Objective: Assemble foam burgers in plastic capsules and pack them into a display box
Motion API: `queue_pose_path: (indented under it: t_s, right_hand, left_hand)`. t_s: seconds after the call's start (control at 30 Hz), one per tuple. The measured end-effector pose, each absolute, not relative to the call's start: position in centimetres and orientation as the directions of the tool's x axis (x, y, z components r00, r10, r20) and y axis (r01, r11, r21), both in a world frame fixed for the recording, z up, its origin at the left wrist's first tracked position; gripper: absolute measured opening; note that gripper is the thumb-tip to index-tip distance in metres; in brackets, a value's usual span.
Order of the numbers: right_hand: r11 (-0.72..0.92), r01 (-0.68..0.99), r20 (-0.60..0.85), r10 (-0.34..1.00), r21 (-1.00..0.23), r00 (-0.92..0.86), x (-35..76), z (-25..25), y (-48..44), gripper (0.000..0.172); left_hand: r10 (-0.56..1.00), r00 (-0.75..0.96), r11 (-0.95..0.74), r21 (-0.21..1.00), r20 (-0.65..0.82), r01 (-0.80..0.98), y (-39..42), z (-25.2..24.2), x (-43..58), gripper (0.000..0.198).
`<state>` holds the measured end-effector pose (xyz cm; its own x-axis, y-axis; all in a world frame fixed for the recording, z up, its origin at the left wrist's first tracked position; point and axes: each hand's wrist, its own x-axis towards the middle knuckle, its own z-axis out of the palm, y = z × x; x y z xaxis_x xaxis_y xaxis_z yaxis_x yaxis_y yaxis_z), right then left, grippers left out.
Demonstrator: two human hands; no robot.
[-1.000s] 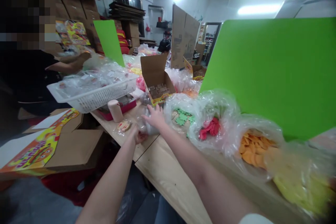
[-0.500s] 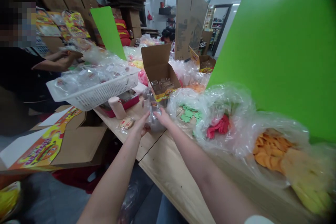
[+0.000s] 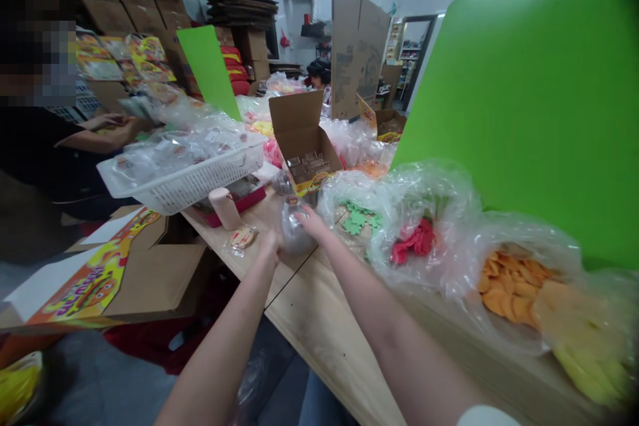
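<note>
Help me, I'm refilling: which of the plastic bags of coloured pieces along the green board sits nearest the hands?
The bag of green pieces, just beside the right hand. The red bag, orange bag and yellow bag lie farther along the table.

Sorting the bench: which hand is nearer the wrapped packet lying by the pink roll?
Left. The left hand sits just right of the wrapped packet, not touching; the right hand is farther right, across the small clear bag both hold.

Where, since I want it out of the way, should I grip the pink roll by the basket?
Probably around its middle, from the table's open edge: the pink roll stands upright, with the white basket crowding close behind it.
</note>
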<state>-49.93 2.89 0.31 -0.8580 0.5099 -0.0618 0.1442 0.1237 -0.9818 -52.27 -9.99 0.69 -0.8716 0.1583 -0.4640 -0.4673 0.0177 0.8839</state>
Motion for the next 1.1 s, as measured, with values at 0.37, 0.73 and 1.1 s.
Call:
queue_pose_path:
  t_s: [0.37, 0.73, 1.1]
  right_hand:
    - [-0.302, 0.184, -0.280, 0.319, -0.936, -0.905, -43.4, -0.6, 3.1, 0.045]
    - [-0.100, 0.418, -0.404, 0.531, -0.903, -0.745, -28.8, -5.1, -1.6, 0.028]
    - [0.409, 0.335, 0.002, 0.636, -0.849, -0.772, -21.5, -0.3, -1.5, 0.023]
  left_hand:
    - [0.342, -0.791, 0.032, 0.847, -0.508, -0.530, -13.3, 3.3, -49.5, 0.035]
    - [0.739, -0.631, 0.269, 0.754, 0.238, 0.600, -15.6, 3.4, -36.6, 0.036]
    - [0.850, -0.469, 0.246, 0.607, 0.239, 0.755, -15.2, 5.2, -37.7, 0.019]
